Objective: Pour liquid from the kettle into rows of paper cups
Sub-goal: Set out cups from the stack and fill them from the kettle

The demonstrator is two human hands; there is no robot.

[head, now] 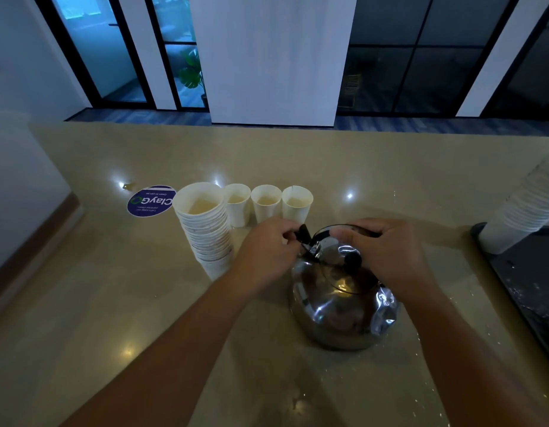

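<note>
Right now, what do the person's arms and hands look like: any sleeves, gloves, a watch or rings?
Both forearms are bare up to the bottom edge of the picture, with no sleeves showing. The left hand and the right hand wear no gloves. No watch, bracelet or ring shows on either, though the light is dim.

One kettle, three single cups, two cup stacks, two hands.

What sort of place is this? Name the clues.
Probably an office pantry or shared lounge: a long counter with stacked cups and a kettle, glass partitions behind, and a clean-up sticker.
</note>
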